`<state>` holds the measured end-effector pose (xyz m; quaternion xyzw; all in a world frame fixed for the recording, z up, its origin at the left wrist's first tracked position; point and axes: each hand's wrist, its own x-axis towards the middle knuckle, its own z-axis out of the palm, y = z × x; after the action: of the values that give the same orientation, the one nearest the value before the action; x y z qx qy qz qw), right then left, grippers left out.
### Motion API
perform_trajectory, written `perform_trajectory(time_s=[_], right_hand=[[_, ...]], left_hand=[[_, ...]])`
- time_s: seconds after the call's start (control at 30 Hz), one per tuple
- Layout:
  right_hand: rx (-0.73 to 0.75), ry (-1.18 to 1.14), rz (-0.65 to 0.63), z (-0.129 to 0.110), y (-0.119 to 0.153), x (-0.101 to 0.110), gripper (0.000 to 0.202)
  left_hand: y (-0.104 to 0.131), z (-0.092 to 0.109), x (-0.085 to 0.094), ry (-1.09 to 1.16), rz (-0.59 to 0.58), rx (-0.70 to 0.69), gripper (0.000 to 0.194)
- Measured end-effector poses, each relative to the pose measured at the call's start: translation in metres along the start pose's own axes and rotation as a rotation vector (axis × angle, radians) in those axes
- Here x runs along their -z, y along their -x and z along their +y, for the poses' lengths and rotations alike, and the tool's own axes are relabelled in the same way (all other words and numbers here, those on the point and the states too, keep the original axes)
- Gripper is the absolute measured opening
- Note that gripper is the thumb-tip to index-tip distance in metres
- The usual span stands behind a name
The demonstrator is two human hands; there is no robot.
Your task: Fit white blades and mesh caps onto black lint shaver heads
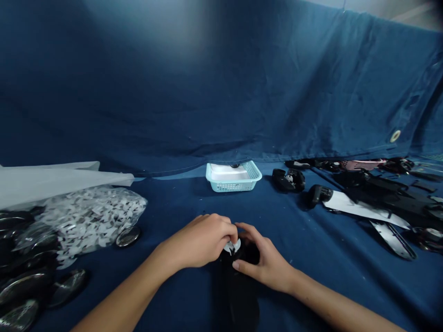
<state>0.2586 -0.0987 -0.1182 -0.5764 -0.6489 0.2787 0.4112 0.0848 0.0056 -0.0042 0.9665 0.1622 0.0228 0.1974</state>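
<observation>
A long black plastic part (pixel 240 295) lies on the blue cloth in front of me, its near end toward my body. At its far end sits a small white plastic piece (pixel 232 247). My left hand (pixel 207 240) is closed, with thumb and fingertips pinched on the white piece. From the other side, my right hand (pixel 265 260) wraps thumb and fingers round the black part's far end. The fingers partly cover both pieces, so I cannot tell how the white piece is seated.
A clear bag of white pieces (pixel 100 216) lies at left, beside shiny black oval parts (pixel 69 286). A light blue basket (pixel 233 186) stands at the back. Right of it are a black part (pixel 289 180), a white-and-black long part (pixel 363 207) and a pink basket (pixel 362 164).
</observation>
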Motion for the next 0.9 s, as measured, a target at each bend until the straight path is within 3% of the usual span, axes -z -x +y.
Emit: perform_trajectory(time_s=[0.4,0.63,0.9], right_hand=[[0.04,0.0,-0.002,-0.002,-0.0003,0.0023,0.075],[0.039,0.01,-0.015,-0.0005,0.0003,0.0019,0.076],[0.078,-0.054,-0.03,-0.008,-0.0014,0.0039,0.069]], left_hand=[[-0.003,0.0039,-0.0035,-0.048,0.066,0.056,0.025],[-0.0022,0.0038,-0.0007,-0.027,0.003,0.002,0.02],[-0.0085,0.007,-0.0087,-0.04,0.07,0.132,0.014]])
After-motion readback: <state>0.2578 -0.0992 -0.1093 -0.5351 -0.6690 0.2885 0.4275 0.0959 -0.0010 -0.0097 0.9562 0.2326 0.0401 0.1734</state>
